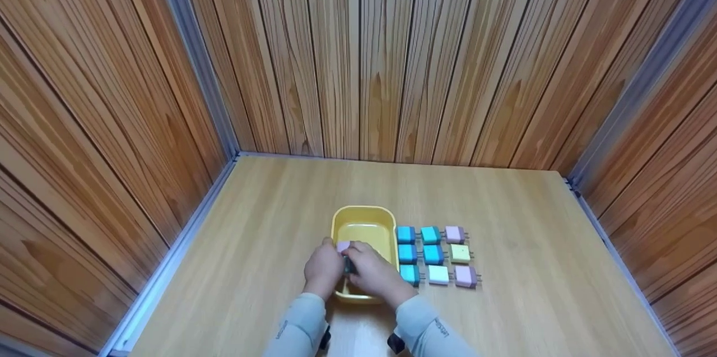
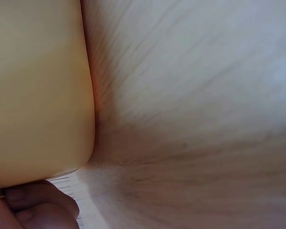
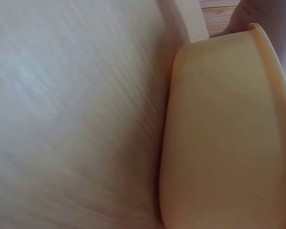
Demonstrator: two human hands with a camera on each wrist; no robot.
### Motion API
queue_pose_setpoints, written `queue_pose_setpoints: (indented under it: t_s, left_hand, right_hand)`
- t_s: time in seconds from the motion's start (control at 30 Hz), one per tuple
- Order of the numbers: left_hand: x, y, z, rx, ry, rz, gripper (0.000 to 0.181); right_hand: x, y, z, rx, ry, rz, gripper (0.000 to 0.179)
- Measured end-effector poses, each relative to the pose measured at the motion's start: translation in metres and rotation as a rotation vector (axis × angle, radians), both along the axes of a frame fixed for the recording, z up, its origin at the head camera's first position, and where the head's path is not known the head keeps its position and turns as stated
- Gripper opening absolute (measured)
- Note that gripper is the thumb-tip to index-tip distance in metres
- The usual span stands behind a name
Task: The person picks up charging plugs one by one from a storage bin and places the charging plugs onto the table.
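Observation:
Over the yellow tray [image 1: 364, 211], my two hands meet with their fingers curled in toward each other. Between the fingertips shows a small pink charger plug [image 1: 343, 246], which the left hand [image 1: 324, 268] grips on its left side. My right hand [image 1: 374, 272] holds a dark teal piece [image 1: 350, 265], mostly covered by fingers; it looks like another charger plug. Curled left fingers [image 2: 45, 207] show at the lower left in the left wrist view, beside the tray's outer wall [image 2: 38, 95]. The right wrist view shows the tray's side [image 3: 224, 129], with part of a hand [image 3: 267, 19] beyond its rim.
Right of the tray, charger plugs lie in three rows, prongs to the right: blue [image 1: 405, 235], teal [image 1: 430, 235], pink [image 1: 454, 234], yellow [image 1: 460, 253] and white [image 1: 438, 274] ones among them. Wood-panelled walls [image 1: 386, 65] enclose the table [image 1: 252, 222] at back and sides.

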State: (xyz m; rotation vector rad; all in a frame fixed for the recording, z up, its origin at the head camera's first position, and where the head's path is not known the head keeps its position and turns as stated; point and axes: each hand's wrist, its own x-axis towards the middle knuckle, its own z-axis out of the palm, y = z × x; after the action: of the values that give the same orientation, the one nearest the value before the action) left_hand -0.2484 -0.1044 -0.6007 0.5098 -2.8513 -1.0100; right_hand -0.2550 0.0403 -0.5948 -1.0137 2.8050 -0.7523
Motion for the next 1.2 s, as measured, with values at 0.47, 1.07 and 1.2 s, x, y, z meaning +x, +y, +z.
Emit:
queue_pose_setpoints:
  t_s: [0.47, 1.07, 1.2]
  left_hand:
    - [0.0021, -0.0009, -0.0014, 0.012, -0.038, -0.002, 0.022]
    - [0.002, 0.0013, -0.0017, 0.015, -0.006, -0.017, 0.022]
    - [0.0022, 0.0002, 0.0004, 0.022, -0.008, -0.011, 0.025]
  right_hand:
    - [0.0047, -0.0006, -0.0062, -0.002, -0.004, -0.039, 0.051]
    - [0.0055, 0.0014, -0.0085, 0.014, 0.061, -0.068, 0.04]
    - [0.0052, -0.0001, -0.0069, 0.025, 0.061, -0.079, 0.042]
